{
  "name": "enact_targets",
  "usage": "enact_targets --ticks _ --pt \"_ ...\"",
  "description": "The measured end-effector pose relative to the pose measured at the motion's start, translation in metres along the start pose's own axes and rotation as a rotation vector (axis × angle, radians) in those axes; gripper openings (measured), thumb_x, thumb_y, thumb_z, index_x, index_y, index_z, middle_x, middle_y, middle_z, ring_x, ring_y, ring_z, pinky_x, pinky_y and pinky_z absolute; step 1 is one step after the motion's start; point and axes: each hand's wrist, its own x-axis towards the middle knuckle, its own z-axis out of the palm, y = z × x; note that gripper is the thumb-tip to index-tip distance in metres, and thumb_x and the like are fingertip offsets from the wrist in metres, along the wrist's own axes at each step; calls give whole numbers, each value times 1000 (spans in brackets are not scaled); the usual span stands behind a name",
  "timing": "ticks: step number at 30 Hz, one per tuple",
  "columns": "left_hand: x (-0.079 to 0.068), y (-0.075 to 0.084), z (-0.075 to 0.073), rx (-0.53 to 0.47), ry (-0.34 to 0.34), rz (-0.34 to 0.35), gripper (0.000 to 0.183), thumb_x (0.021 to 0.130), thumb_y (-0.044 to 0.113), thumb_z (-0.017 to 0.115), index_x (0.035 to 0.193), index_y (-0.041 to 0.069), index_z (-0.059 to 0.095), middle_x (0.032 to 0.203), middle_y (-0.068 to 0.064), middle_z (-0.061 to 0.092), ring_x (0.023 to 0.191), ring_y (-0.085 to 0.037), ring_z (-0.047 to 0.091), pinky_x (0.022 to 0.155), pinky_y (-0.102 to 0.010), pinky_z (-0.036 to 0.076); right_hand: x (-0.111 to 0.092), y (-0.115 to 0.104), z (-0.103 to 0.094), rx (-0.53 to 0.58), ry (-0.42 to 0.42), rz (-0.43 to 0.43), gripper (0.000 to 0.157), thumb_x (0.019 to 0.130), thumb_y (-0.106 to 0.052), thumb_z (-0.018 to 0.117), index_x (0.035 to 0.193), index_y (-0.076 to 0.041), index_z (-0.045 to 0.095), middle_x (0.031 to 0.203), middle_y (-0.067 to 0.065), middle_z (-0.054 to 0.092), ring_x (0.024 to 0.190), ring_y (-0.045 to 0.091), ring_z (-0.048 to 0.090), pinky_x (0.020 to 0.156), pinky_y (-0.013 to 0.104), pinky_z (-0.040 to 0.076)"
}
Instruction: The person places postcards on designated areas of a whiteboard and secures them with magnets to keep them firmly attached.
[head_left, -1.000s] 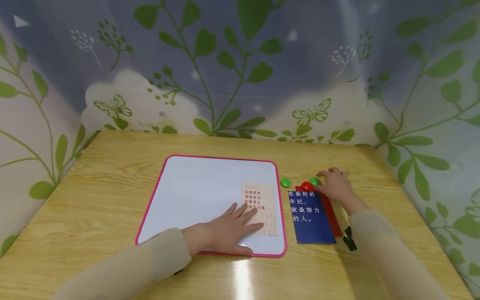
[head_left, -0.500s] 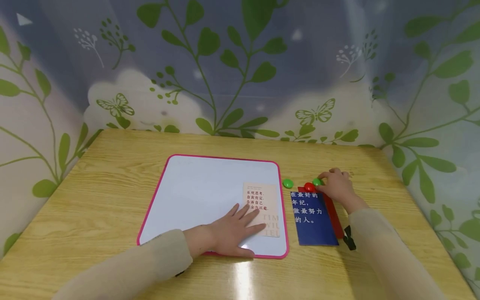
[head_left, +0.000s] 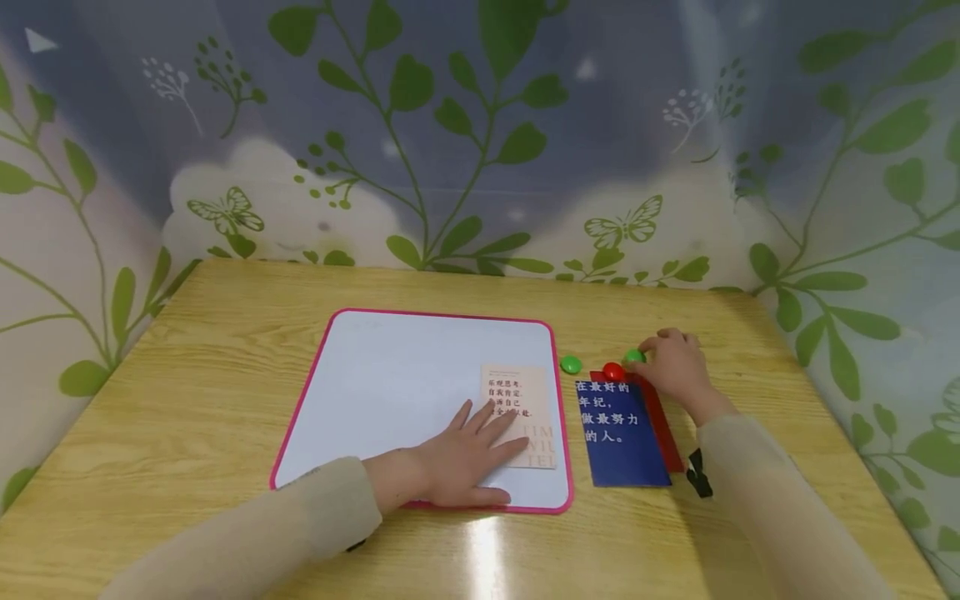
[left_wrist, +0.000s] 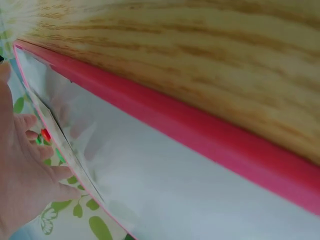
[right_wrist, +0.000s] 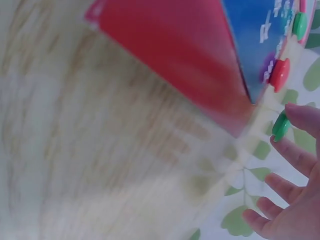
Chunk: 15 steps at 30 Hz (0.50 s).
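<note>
My left hand (head_left: 461, 467) lies with spread fingers over the lower part of a cream card (head_left: 521, 379) printed with Chinese text. That card rests on the right side of a pink-rimmed whiteboard (head_left: 397, 375). At the right, my right hand (head_left: 678, 367) pinches a round green magnet (right_wrist: 281, 126) between thumb and index finger, its other fingers spread in the right wrist view. A red round magnet (head_left: 612, 372) sits just left of it, at the top edge of a blue card (head_left: 630, 462) with white characters. A red card (head_left: 664, 433) shows from beneath the blue one.
Another green magnet (head_left: 571, 364) is between the whiteboard's right rim and the red magnet. Everything lies on a wood-grain table (head_left: 247, 333). A curtain (head_left: 525, 208) with green leaves and butterflies hangs along its back and sides.
My right thumb and index finger have closed on the green magnet, and it has shifted slightly back and right, away from the red one. My left hand stays on the cream card.
</note>
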Motion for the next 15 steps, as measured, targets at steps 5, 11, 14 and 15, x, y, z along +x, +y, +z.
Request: enact_targets --ticks 5,11,14,15 --pt "0 -1 -1 48 38 -19 61 96 52 36 149 24 24 158 -10 14 145 -34 12 116 -56 8 0 -7 -5 -4 19 -35 44 86 -32 63 109 6 64 133 34 43 127 50 30 104 62 24" --pt "-2 -1 1 81 24 -7 66 94 59 36 150 27 22 158 -11 11 145 -36 10 114 -58 6 -1 -17 -9 4 28 -54 43 86 -31 61 110 4 65 135 34 41 125 54 30 99 67 28" --pt "-2 0 2 82 10 0 67 93 61 36 150 30 20 159 -10 9 145 -35 9 115 -58 5 -2 -21 -10 -8 34 -63 41 87 -31 61 109 3 65 136 33 41 125 54 30 98 67 30" --pt "-3 0 2 79 4 0 67 93 61 35 150 31 20 159 -9 8 145 -34 9 115 -57 5 -2 -23 -11 -6 34 -62 41 87 -31 62 110 3 65 136 33 40 125 54 30 97 67 30"
